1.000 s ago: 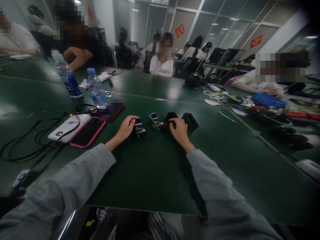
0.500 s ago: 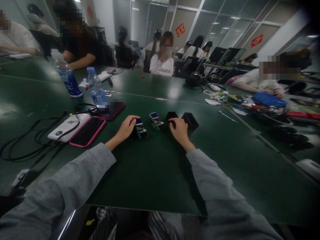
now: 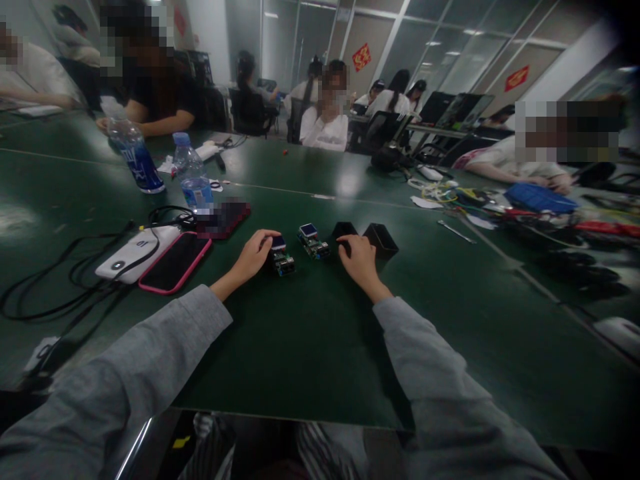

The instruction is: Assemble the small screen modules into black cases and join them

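Note:
My left hand (image 3: 256, 251) is closed at the left edge of a small circuit board (image 3: 284, 261) with a little screen on top, thumb and fingers on its side. A second similar circuit board (image 3: 315, 247) lies just to its right, untouched. Curled fingers of my right hand (image 3: 359, 259) rest at a small black box (image 3: 345, 229), and the hand covers part of it. Beside that hand stands another black box (image 3: 381, 239), with its open side showing. How firmly either hand grips is hard to see.
On the left lie a pink-edged phone (image 3: 176, 263), a white power bank (image 3: 135, 257) and black cables. Behind them stand two bottles (image 3: 193, 177). A wrench (image 3: 456, 232), a blue tray (image 3: 540, 198) and tangled wires are at right. Several people sit around the green table (image 3: 300, 353).
My hands, the boards and the boxes stay in place. At the far left, a person's forearm in a black sleeve has shifted slightly.

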Demonstrator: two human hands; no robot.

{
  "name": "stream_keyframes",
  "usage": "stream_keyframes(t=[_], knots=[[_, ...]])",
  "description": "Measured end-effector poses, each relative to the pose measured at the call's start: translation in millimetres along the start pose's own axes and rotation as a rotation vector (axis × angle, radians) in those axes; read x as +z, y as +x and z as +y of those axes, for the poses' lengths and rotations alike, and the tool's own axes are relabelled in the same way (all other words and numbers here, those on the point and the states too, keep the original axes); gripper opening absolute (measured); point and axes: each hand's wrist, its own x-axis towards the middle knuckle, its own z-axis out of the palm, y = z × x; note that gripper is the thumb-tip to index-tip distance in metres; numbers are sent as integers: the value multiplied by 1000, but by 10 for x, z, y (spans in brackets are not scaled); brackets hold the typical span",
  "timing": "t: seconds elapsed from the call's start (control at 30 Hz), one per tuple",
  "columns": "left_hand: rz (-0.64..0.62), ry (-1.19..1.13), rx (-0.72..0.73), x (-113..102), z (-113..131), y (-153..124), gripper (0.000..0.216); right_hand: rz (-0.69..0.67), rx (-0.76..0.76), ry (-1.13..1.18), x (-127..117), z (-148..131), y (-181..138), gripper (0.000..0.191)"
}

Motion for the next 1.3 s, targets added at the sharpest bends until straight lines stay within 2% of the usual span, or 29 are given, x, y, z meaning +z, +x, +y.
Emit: stream_keyframes(t=[1.3], knots=[[12,37,36,-3,4,-13,29,-42,0,-51,-23,-20,3,21]])
